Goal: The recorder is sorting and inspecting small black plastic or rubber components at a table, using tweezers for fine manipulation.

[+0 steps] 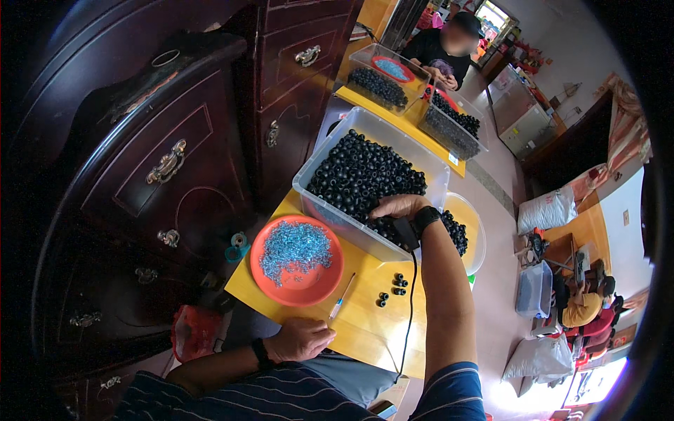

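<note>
My right hand [399,206] reaches over the near rim of a large clear plastic bin [337,226] and down to the small black ring-shaped parts [365,168] heaped inside. Its fingertips are hidden, so what they grasp cannot be made out. My left hand [302,339] rests at the table's near edge with the fingers curled closed; its inside is hidden. Just beyond it lies a thin pen-like tool [342,297] with a pale blue part. A red-orange bowl [337,281] holds many small clear-blue pieces [295,249]. Several black parts [399,282] stand grouped on the yellow table [365,330].
A round clear tub [479,245] with more black parts stands right of the bin. A black cable [408,316] runs from my right wrist across the table. Dark drawers [168,161] wall off the left. Across the table, a person [449,52] sits behind other clear bins [456,137].
</note>
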The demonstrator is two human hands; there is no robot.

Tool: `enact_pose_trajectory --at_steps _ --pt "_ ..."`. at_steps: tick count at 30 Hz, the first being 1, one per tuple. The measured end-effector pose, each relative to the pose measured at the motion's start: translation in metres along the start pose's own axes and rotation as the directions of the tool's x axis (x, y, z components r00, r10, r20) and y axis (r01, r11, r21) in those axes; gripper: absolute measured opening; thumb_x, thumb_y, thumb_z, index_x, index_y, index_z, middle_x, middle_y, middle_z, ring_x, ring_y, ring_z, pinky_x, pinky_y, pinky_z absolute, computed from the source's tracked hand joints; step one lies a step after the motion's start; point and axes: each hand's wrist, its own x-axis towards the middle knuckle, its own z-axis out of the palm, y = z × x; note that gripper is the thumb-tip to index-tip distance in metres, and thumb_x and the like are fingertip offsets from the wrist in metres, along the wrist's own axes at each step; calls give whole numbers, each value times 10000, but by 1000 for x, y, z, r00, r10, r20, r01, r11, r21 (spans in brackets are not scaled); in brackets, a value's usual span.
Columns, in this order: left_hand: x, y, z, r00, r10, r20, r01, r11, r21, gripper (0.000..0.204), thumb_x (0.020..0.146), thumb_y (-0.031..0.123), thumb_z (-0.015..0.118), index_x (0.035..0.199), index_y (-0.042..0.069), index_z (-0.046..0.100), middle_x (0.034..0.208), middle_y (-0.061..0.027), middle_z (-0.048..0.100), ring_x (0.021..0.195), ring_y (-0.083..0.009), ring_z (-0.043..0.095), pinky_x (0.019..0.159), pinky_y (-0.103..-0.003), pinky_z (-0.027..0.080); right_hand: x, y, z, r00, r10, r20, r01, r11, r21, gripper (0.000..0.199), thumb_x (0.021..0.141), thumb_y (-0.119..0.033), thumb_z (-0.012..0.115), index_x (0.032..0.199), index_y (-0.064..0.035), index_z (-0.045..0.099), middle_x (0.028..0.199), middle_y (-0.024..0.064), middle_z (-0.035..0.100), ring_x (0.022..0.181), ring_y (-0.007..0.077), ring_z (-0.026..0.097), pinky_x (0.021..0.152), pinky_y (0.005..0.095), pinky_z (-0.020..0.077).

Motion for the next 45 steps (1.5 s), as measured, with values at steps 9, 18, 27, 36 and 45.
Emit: enact_pose_trajectory --at_steps 9,18,27,36,45 --pt "-1 2 -1 1000 8 -10 -8 1000 7 157 868 142 749 1004 92 690 813 -36 626 706 -236 663 600 -380 525 -41 -32 12 973 -231 -28 232 972 44 418 830 -397 806 1111 -100 720 1003 19 675 1002 152 590 962 294 460" --pt "2 5 -5 998 -42 51 43 998 -35 140 874 142 744 996 104 687 816 -57 628 707 -262 660 601 -398 522 -57 -33 6 972 -223 -74 235 901 365 231 847 -327 765 974 -143 708 882 4 695 666 122 620 597 269 521" --pt "29 34 -27 983 -178 39 182 947 -265 135 878 106 742 1002 54 726 759 -72 645 620 -226 639 561 -351 500 -60 -19 5 937 -240 -255 341 789 511 207 866 -300 740 924 -116 666 756 18 658 551 118 598 463 238 473" --pt "48 49 -26 928 -359 96 360 806 -469 422 883 57 756 1282 18 625 928 -57 665 800 -134 659 707 -296 538 -89 -4 8 856 -375 -356 514 545 662 221 935 -298 677 1033 -111 610 828 66 656 590 134 610 430 246 486" --pt "61 55 21 929 -353 115 364 806 -466 969 833 188 829 1588 27 243 1568 -230 392 1423 -354 452 1148 -474 405 -178 33 76 769 -422 -480 627 353 695 158 985 -236 621 1028 -90 578 865 68 631 603 129 583 451 222 471"
